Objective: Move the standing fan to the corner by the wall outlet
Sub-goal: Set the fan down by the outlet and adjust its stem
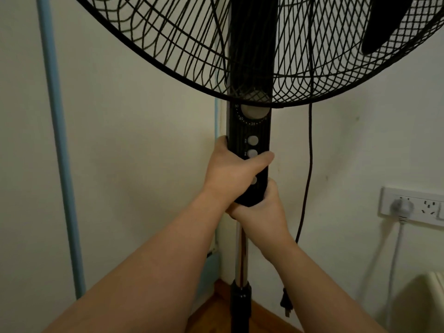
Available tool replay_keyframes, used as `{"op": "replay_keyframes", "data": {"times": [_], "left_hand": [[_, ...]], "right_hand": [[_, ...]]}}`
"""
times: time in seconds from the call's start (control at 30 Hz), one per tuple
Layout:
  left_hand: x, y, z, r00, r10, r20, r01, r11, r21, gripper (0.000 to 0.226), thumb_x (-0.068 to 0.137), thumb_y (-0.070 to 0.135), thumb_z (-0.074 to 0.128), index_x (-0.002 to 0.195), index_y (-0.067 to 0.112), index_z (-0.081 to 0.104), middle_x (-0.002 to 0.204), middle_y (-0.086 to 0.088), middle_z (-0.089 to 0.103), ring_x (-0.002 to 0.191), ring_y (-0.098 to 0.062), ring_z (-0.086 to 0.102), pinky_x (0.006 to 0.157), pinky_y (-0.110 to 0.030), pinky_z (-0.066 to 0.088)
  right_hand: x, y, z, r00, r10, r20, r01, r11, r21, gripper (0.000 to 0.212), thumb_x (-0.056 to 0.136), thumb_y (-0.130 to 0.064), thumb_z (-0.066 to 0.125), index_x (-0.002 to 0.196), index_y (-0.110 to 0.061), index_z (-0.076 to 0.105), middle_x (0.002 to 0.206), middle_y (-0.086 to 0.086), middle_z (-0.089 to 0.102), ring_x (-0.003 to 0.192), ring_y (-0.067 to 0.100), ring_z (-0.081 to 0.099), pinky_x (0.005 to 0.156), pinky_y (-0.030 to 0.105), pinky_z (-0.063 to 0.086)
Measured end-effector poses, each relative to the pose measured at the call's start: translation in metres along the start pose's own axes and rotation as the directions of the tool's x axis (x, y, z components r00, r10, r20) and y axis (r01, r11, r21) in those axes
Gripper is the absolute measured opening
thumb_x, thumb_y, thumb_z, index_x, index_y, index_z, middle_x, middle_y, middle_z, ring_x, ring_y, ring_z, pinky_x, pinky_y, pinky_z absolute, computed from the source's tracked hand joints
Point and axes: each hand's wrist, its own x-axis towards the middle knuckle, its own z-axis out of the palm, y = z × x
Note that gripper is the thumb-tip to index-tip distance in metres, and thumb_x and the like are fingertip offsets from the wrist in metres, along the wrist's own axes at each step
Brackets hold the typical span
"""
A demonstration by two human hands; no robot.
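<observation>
Your left hand point(231, 173) grips the black control column point(249, 150) of the standing fan point(249, 68), fingers wrapped behind it and thumb laid across the front below the buttons. Your right hand point(260, 207) clasps the column's lower end, fingers curled around it, just above the chrome pole point(241, 255). Both forearms reach forward and upward. The fan stands upright in the room corner; the wall outlet point(413, 205) is on the right-hand wall. The fan's plug point(286, 304) hangs loose on its cord.

Two bare forearms entering from six o'clock, no sleeves showing up to the frame edge, left hand point(230, 174) and right hand point(262, 212) wearing no gloves, rings, watch or bands
</observation>
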Motion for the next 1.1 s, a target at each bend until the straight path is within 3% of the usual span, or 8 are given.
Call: {"op": "replay_keyframes", "data": {"times": [0.2, 0.33, 0.4, 0.47, 0.6, 0.77, 0.97, 1.1], "left_hand": [[0.0, 0.0, 0.0, 1.0, 0.003, 0.001, -0.003, 1.0, 0.019, 0.048, 0.067, 0.029, 0.089, 0.099, 0.034, 0.053, 0.092, 0.011, 0.069, 0.072, 0.01, 0.065, 0.048, -0.007, 0.048], [-0.004, 0.003, 0.001, 1.0, 0.0, -0.022, 0.001, 1.0, 0.03, 0.054, 0.069, 0.029, 0.089, 0.109, 0.029, 0.053, 0.095, 0.012, 0.066, 0.072, 0.008, 0.065, 0.048, -0.005, 0.047], [-0.01, 0.003, 0.005, 0.996, 0.015, -0.083, -0.01, 0.998, 0.062, 0.068, 0.069, 0.029, 0.089, 0.123, 0.024, 0.047, 0.098, 0.014, 0.063, 0.075, 0.002, 0.065, 0.053, -0.007, 0.05], [-0.019, 0.002, 0.011, 0.986, 0.082, -0.142, -0.059, 0.985, 0.163, 0.089, 0.068, 0.031, 0.089, 0.138, 0.024, 0.035, 0.11, 0.011, 0.061, 0.088, 0.001, 0.062, 0.073, -0.02, 0.057], [-0.031, 0.001, 0.017, 0.976, 0.158, -0.151, -0.103, 0.941, 0.324, 0.119, 0.066, 0.038, 0.09, 0.155, 0.031, 0.011, 0.131, 0.007, 0.051, 0.079, 0.017, 0.047, 0.082, -0.03, 0.05], [-0.028, -0.001, 0.012, 0.97, 0.197, -0.141, -0.13, 0.914, 0.383, 0.098, 0.067, 0.04, 0.084, 0.144, 0.033, 0.024, 0.124, 0.004, 0.058, 0.105, -0.016, 0.063, 0.085, -0.046, 0.058], [-0.023, -0.007, 0.006, 0.968, 0.224, -0.11, -0.172, 0.92, 0.352, 0.096, 0.062, 0.044, 0.082, 0.138, 0.039, 0.023, 0.117, 0.012, 0.059, 0.101, -0.011, 0.063, 0.082, -0.038, 0.059], [-0.019, -0.01, 0.005, 0.971, 0.222, -0.092, -0.18, 0.926, 0.333, 0.094, 0.061, 0.044, 0.082, 0.133, 0.044, 0.022, 0.101, 0.024, 0.055, 0.088, -0.001, 0.06, 0.072, -0.026, 0.053]], "right_hand": [[0.0, -0.008, -0.012, 0.987, 0.039, 0.159, -0.044, 0.999, 0.029, 0.042, 0.079, -0.001, 0.081, 0.116, -0.013, 0.066, 0.094, 0.004, 0.077, 0.084, 0.012, 0.073, 0.064, 0.02, 0.055], [-0.003, -0.003, -0.01, 0.989, 0.085, 0.125, -0.089, 0.996, 0.022, 0.058, 0.076, -0.01, 0.084, 0.128, -0.015, 0.059, 0.111, 0.005, 0.074, 0.104, 0.019, 0.071, 0.085, 0.035, 0.059], [-0.007, -0.003, -0.007, 0.993, 0.07, 0.098, -0.074, 0.997, 0.038, 0.057, 0.08, -0.007, 0.081, 0.131, -0.016, 0.057, 0.114, 0.004, 0.074, 0.106, 0.018, 0.071, 0.087, 0.036, 0.06], [-0.01, -0.003, -0.003, 0.996, 0.058, 0.074, -0.066, 0.992, 0.11, 0.05, 0.09, -0.001, 0.071, 0.134, -0.018, 0.055, 0.119, 0.004, 0.072, 0.109, 0.016, 0.07, 0.086, 0.029, 0.059], [-0.013, -0.004, 0.0, 0.996, 0.069, 0.062, -0.079, 0.981, 0.178, 0.046, 0.097, 0.001, 0.062, 0.131, -0.027, 0.051, 0.122, -0.001, 0.068, 0.107, 0.007, 0.068, 0.084, 0.019, 0.057], [-0.015, -0.005, 0.002, 0.998, 0.058, 0.014, -0.059, 0.991, 0.12, 0.047, 0.095, 0.002, 0.065, 0.132, -0.024, 0.051, 0.118, -0.004, 0.069, 0.097, 0.0, 0.069, 0.076, 0.014, 0.056], [-0.014, -0.003, 0.005, 1.0, 0.004, -0.001, -0.003, 0.996, 0.092, 0.045, 0.09, 0.004, 0.069, 0.118, -0.029, 0.055, 0.111, -0.006, 0.07, 0.089, -0.006, 0.069, 0.067, 0.009, 0.052], [-0.012, 0.001, 0.007, 0.999, -0.042, -0.008, 0.043, 0.992, 0.121, 0.047, 0.087, 0.005, 0.071, 0.12, -0.025, 0.056, 0.114, -0.001, 0.071, 0.101, 0.005, 0.07, 0.078, 0.02, 0.056]]}}
